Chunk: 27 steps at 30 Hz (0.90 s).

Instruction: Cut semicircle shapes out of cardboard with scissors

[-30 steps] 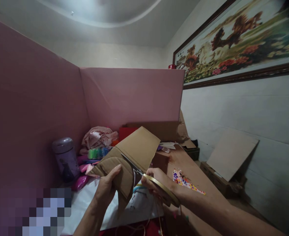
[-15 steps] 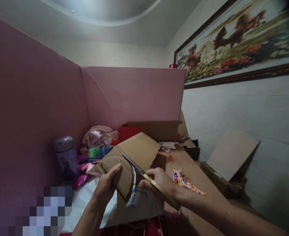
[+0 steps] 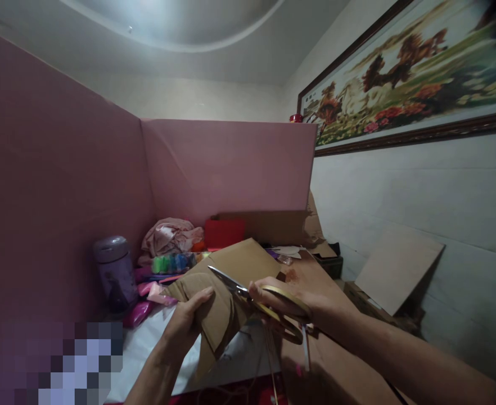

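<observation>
Pink partition [image 3: 226,163] behind a cluttered counter [image 3: 147,349]: left hand [image 3: 186,323] clamped on cardboard [image 3: 248,261], right hand [image 3: 290,295] closed around scissors [image 3: 226,279], blades against cardboard.

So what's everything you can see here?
cardboard piece: one, brown, held up over the table
scissors: one pair, silver blades, gold handles, blades at the cardboard piece
jar: one, purple, lidded, left by the partition
cloth: one, pale pink, bunched at the back
box: one, red, behind the cardboard piece
partition: two panels, pink, left and back of the table
picture: one, framed, horses, on the right wall
board: one, tan, leaning on the right wall
sheet: one, white, under the hands
left hand: grips the cardboard piece
right hand: holds the scissors
</observation>
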Tool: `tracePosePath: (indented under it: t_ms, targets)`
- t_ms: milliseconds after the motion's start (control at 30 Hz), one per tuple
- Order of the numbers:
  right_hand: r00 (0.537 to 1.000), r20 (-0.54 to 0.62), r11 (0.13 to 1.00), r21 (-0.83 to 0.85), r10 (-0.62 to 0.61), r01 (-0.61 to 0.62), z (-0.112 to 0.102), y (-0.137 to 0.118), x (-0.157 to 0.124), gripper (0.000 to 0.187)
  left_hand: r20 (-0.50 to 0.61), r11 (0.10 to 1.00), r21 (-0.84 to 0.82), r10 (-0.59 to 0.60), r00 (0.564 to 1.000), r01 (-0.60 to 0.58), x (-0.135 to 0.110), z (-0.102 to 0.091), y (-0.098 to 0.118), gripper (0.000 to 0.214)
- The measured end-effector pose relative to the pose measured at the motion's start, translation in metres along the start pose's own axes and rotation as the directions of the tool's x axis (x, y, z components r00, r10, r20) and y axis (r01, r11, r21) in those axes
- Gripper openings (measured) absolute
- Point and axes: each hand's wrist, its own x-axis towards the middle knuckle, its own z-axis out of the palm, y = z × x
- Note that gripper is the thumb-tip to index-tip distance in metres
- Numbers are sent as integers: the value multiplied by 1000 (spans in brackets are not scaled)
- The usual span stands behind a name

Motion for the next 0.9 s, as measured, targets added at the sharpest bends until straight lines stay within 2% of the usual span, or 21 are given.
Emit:
tracePosePath:
  t_ms: [167,267,367,467,633,767,900]
  targets:
    - [998,62,1000,0,-12,12,8,4,9,39,0,999,40,-1,1000,1,-1,-2,1,14]
    - [995,100,999,27,-28,25,15,14,13,31,18,999,44,-22,1000,21,0,-5,1,13]
    - [998,64,998,58,-25,22,26,27,22,22,33,998,38,-54,998,52,2,-8,2,11]
    - [1000,3,997,73,-30,29,34,38,36,22,44,997,33,-73,996,72,2,-9,5,9]
    - [999,24,998,56,-26,25,24,43,34,25,56,998,12,-70,996,69,-2,-8,5,7]
    - [993,-62,991,77,-104,108,8,51,34,30,66,998,-18,-56,996,57,-4,-6,4,9]
    - [993,0,988,105,-117,117,22,50,54,41,56,999,-39,-32,998,35,-4,-6,7,17]
